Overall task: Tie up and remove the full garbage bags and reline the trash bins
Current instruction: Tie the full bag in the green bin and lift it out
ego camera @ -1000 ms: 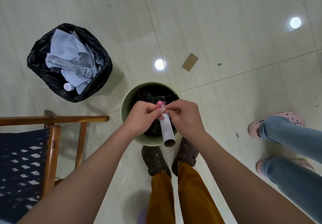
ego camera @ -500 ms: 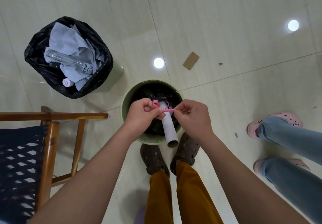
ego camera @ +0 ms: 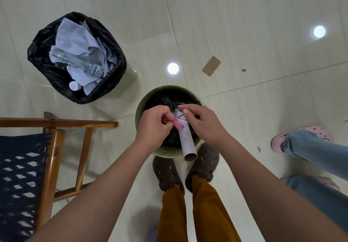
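A round green bin (ego camera: 139,110) stands at my feet with a black garbage bag (ego camera: 165,98) gathered at its top inside. Over it I hold a grey roll of bags (ego camera: 185,140) bound by a pink tie (ego camera: 178,122). My left hand (ego camera: 154,123) pinches the tie's left end against the roll. My right hand (ego camera: 201,121) pinches the tie's other strand from the right. A second green bin (ego camera: 131,76) at upper left has an open black bag (ego camera: 47,72) full of paper and a glass bottle (ego camera: 79,64).
A wooden chair (ego camera: 54,147) with dark woven seat stands at left. Another person's legs in jeans and pink clogs (ego camera: 308,134) are at right. A cardboard scrap (ego camera: 211,66) lies on the tiled floor beyond the bin. My brown clogs (ego camera: 167,174) touch the bin's near side.
My hands have drawn apart and the pink tie has come loose from the roll's top, now hanging as open strands. The roll has stayed over the bin.
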